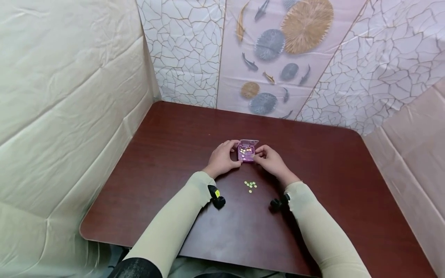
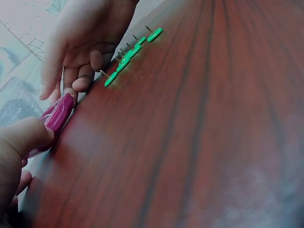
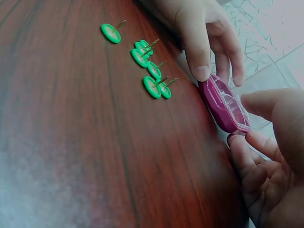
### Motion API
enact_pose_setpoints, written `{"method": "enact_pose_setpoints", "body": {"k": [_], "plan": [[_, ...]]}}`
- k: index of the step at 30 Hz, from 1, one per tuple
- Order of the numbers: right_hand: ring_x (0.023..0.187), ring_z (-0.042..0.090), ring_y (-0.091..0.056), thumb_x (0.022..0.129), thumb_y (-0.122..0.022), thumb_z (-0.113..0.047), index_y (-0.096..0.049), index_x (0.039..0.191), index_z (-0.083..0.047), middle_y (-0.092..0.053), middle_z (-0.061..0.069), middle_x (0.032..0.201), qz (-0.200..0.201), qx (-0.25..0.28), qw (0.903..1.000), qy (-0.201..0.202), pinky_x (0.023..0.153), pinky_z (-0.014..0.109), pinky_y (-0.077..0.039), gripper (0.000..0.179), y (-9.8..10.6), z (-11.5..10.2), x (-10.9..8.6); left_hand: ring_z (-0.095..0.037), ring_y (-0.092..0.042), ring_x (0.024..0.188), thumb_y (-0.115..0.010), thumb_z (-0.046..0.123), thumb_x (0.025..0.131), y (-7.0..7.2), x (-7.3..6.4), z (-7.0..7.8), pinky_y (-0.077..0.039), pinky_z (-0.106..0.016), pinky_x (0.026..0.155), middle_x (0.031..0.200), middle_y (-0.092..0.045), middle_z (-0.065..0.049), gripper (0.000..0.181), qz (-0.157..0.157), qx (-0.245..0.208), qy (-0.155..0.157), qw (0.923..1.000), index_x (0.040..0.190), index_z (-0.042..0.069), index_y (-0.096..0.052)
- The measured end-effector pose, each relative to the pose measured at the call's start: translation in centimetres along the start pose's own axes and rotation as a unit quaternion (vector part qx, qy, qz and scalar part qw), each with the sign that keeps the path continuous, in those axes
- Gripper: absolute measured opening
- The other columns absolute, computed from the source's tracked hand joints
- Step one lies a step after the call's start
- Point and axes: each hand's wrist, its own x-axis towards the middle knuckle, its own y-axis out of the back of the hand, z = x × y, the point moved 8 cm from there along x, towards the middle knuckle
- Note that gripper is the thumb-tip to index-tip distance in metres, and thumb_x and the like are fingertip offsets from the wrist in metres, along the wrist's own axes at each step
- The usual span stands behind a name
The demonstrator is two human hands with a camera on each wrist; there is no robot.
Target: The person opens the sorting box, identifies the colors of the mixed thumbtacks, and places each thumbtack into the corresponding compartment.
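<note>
A small purple compartment case [image 1: 246,153] sits on the table with its clear lid [image 1: 248,142] raised at the back. Pale tacks lie in its compartments. My left hand [image 1: 222,158] grips the case from the left, its thumb on the near edge and its fingers around the far side. From the right, my right hand [image 1: 272,164] holds the other end, with the thumb [image 3: 266,102] over the inside and curled fingers against the outer corner. Several green thumbtacks [image 1: 251,185] lie points up in front of the case; the right wrist view shows their green rims [image 3: 152,87].
The dark red wooden table [image 1: 174,131] has rounded corners. Patterned cloth [image 1: 264,77] hangs behind it, and cream padded panels [image 1: 87,108] stand at the sides. Black wrist cameras [image 1: 217,197] sit at both cuffs, close above the tabletop.
</note>
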Motion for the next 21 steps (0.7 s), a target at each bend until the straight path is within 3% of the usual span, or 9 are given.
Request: {"method": "enact_pose_setpoints", "body": {"k": [7,17,21], "plan": [[0.087,0.024,-0.064,0.100,-0.079,-0.023,-0.062,0.124,-0.002,-0.072,0.016,0.111,-0.010,-0.022,0.9997,-0.003,0.073,0.031,-0.052,0.036,-0.40,0.05,-0.17,-0.013,-0.065,0.118,-0.093,0.034,0.088,-0.35,-0.20,-0.51,-0.053,-0.037,0.103,0.135,-0.065,0.004,0.082,-0.003,-0.007,0.002,1.0000,0.158,0.021,-0.054],[0.094,0.027,-0.067,0.100,-0.080,-0.022,-0.062,0.123,-0.002,-0.072,0.016,0.113,0.007,-0.041,0.9991,0.002,0.085,0.036,-0.052,0.036,-0.16,0.16,-0.16,-0.014,-0.066,0.116,-0.094,0.034,0.087,-0.18,0.08,-0.07,-0.055,-0.037,0.100,0.134,-0.066,0.004,0.081,0.008,-0.004,-0.014,0.9999,0.157,0.020,-0.056],[0.090,0.027,-0.066,0.100,-0.079,-0.026,-0.062,0.121,-0.003,-0.072,0.015,0.109,0.016,-0.049,0.9986,-0.006,0.081,0.037,-0.052,0.035,0.06,-0.17,-0.06,-0.014,-0.066,0.116,-0.094,0.034,0.087,-0.02,0.22,0.07,-0.055,-0.037,0.100,0.135,-0.066,0.003,0.081,0.006,-0.001,-0.017,0.9998,0.157,0.019,-0.056]]}}
